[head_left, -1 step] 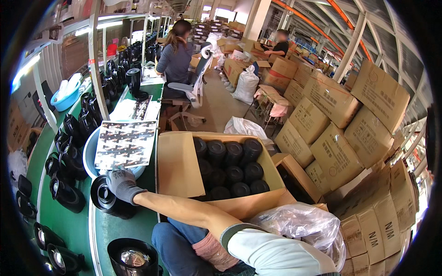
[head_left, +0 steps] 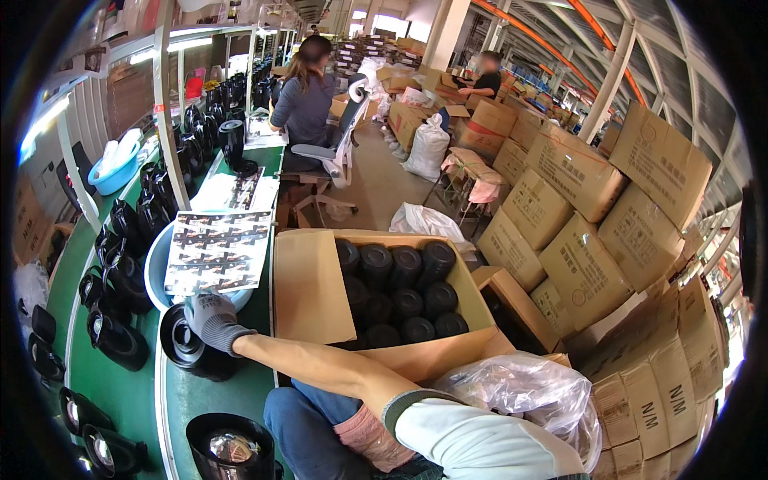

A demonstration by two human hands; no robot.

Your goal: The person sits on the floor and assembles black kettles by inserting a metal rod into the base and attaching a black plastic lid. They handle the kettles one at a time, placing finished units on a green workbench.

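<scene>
My right hand (head_left: 214, 320), in a grey knit glove, grips the far right side of a black cylindrical housing (head_left: 196, 356). The housing stands on the green bench (head_left: 180, 408) with its round, ringed opening facing up; the fingertips are partly hidden. Just beyond the glove, a sheet of printed labels (head_left: 218, 252) lies over a light blue basin (head_left: 154, 268). Nearer to me stands another glossy black housing (head_left: 230, 448) with a shiny metallic interior. My left hand is out of view.
Right of the bench, an open carton (head_left: 312, 276) holds several black cylinders. Clear plastic (head_left: 520, 392) lies in front of it. Stacked cartons (head_left: 580, 264) rise at right. More black housings (head_left: 120, 336) line the bench's left side. A co-worker (head_left: 308, 96) sits at the far end.
</scene>
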